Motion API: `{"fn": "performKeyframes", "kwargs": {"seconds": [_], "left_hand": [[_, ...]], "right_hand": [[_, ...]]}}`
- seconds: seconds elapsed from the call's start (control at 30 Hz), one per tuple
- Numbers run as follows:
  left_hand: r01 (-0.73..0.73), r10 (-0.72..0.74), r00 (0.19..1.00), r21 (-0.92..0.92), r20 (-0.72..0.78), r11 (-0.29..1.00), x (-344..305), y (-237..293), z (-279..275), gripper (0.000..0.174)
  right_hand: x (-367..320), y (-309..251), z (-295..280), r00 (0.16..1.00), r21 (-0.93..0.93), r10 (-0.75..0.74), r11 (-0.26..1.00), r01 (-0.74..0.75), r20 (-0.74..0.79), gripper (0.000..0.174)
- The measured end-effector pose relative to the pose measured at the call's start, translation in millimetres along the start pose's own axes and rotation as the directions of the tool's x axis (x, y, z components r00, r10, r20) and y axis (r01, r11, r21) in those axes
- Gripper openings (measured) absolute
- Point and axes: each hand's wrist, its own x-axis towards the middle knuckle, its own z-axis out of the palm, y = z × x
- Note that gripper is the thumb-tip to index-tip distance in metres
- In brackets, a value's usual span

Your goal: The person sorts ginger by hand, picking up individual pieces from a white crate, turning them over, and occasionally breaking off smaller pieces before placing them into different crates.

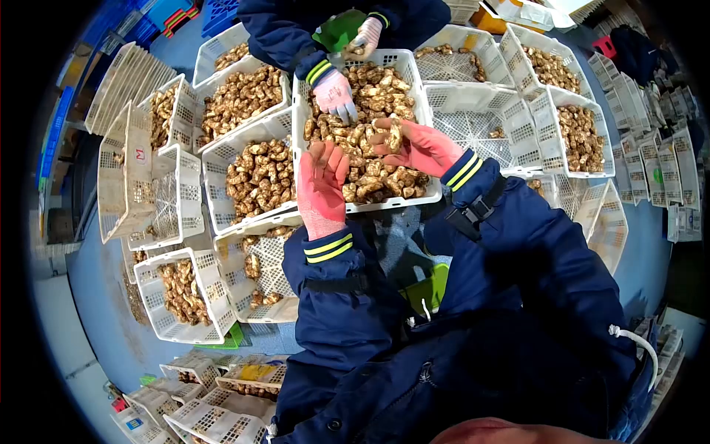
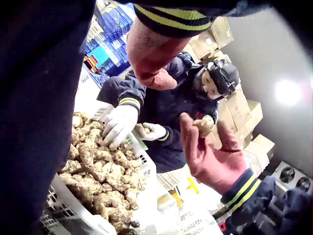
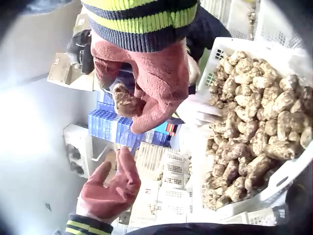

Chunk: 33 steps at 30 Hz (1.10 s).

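Observation:
A white plastic crate [image 1: 403, 202] full of knobbly brown tubers [image 3: 249, 117] stands directly ahead. Above its right side, my red-gloved right hand [image 1: 423, 146] pinches a single tuber [image 3: 128, 102] between thumb and fingers. My left hand [image 1: 324, 189], gloved alike, is raised over the crate's left edge with its palm up. Its fingers bend loosely, and nothing shows between them in the right wrist view. Across the crate, another person's gloved hand [image 1: 335, 95] reaches onto the pile, while their other hand [image 2: 152, 131] holds a small piece.
More white crates surround the middle one: a crate of tubers [image 1: 259, 174] to the left, a nearly bare crate [image 1: 481, 122] to the right. A sparsely filled crate [image 1: 262, 277] sits near my left sleeve. Stacked crates [image 1: 126, 89] rise at the far left.

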Motion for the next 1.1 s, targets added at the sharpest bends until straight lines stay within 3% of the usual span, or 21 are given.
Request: {"fn": "performKeyframes", "kwargs": {"seconds": [0.07, 0.17, 0.27, 0.37, 0.43, 0.57, 0.63, 0.67, 0.7, 0.73, 0.77, 0.8, 0.83, 0.87, 0.9, 0.93, 0.97, 1.0, 1.03, 1.07, 1.1], "left_hand": [[0.018, -0.017, 1.000, 0.072, -0.009, 0.997, 10, 4, -4, 0.047], [0.109, -0.105, 0.993, 0.076, -0.045, 0.991, -6, -21, 0, 0.046], [0.083, -0.082, 0.996, 0.061, -0.028, 0.995, -1, -16, -6, 0.044], [0.043, -0.038, 0.996, 0.064, -0.084, 0.997, -7, -10, 2, 0.040], [0.029, -0.028, 0.997, 0.013, -0.068, 0.999, -7, -9, 4, 0.040], [0.019, -0.020, 0.999, -0.021, -0.041, 1.000, -9, -9, 6, 0.039], [0.016, -0.011, 0.995, 0.051, -0.096, 0.999, -9, -9, 11, 0.039], [0.017, -0.014, 0.996, 0.041, -0.084, 0.999, -8, -9, 10, 0.039], [0.022, -0.019, 0.997, 0.031, -0.078, 0.999, -7, -9, 8, 0.039], [-0.002, 0.007, 0.995, 0.047, -0.102, 0.999, -7, -9, 10, 0.038], [-0.013, 0.022, 0.991, 0.061, -0.134, 0.998, -6, -8, 13, 0.039], [-0.022, 0.024, 0.995, 0.025, -0.092, 0.999, -4, -10, 7, 0.039], [-0.033, 0.032, 0.998, -0.013, -0.047, 0.999, -1, -9, 5, 0.039], [-0.033, 0.032, 0.998, -0.016, -0.047, 0.999, 0, -10, 4, 0.039], [-0.031, 0.031, 0.998, -0.001, -0.059, 1.000, -1, -10, 7, 0.039], [-0.028, 0.029, 0.997, 0.015, -0.073, 1.000, -3, -10, 9, 0.038], [-0.025, 0.026, 0.997, 0.014, -0.076, 1.000, -5, -9, 11, 0.038], [-0.006, 0.007, 0.997, 0.011, -0.082, 1.000, -6, -8, 13, 0.038], [0.007, -0.007, 0.996, 0.007, -0.088, 1.000, -7, -7, 14, 0.037], [0.006, -0.004, 0.994, 0.024, -0.110, 1.000, -7, -7, 14, 0.037], [0.001, 0.002, 0.994, 0.024, -0.109, 1.000, -7, -6, 14, 0.037]], "right_hand": [[10, -1, 18, 0.999, -0.191, -0.049, 0.980, 0.047, -0.005, 0.042], [-13, -11, 12, 0.997, -0.259, -0.062, 0.965, 0.046, -0.055, 0.035], [-11, -25, -19, 0.980, -0.343, -0.153, 0.934, 0.102, -0.125, 0.038], [-16, -46, -70, 0.952, -0.342, -0.128, 0.939, 0.026, -0.279, 0.041], [-19, -61, -89, 0.925, -0.244, -0.034, 0.968, -0.064, -0.378, 0.044], [-16, -79, -176, 0.929, 0.058, 0.060, 0.997, -0.042, -0.364, 0.043], [3, -92, -205, 0.648, 0.079, -0.074, 0.976, 0.204, -0.758, 0.044], [10, -108, -293, 0.750, -0.474, -0.365, 0.877, 0.077, -0.553, 0.042], [17, -123, -379, 0.748, -0.881, -0.605, 0.469, 0.060, -0.272, 0.041], [19, -133, -325, 0.619, -0.631, -0.607, 0.743, 0.221, -0.498, 0.040], [22, -145, -263, 0.448, -0.339, -0.568, 0.801, 0.494, -0.690, 0.040], [31, -145, -241, 0.322, -0.499, -0.615, 0.781, 0.376, -0.719, 0.034], [41, -141, -235, 0.384, -0.491, -0.570, 0.821, 0.291, -0.726, 0.030], [49, -124, -230, 0.546, -0.599, -0.548, 0.794, 0.102, -0.634, 0.027], [56, -100, -215, 0.694, -0.704, -0.473, 0.707, -0.069, -0.543, 0.024], [59, -78, -175, 0.773, -0.847, -0.384, 0.394, -0.357, -0.504, 0.026], [67, -47, -170, 0.908, -0.941, -0.344, -0.151, -0.304, -0.239, 0.029], [65, -45, -94, 0.897, -0.889, -0.018, -0.127, -0.440, -0.442, 0.033], [75, -5, -125, 0.991, -0.857, -0.132, -0.507, -0.088, -0.023, 0.032], [75, 6, -93, 0.992, -0.730, -0.007, -0.677, -0.095, -0.123, 0.029], [83, 19, -85, 0.991, -0.609, 0.113, -0.792, 0.043, -0.077, 0.021]]}}
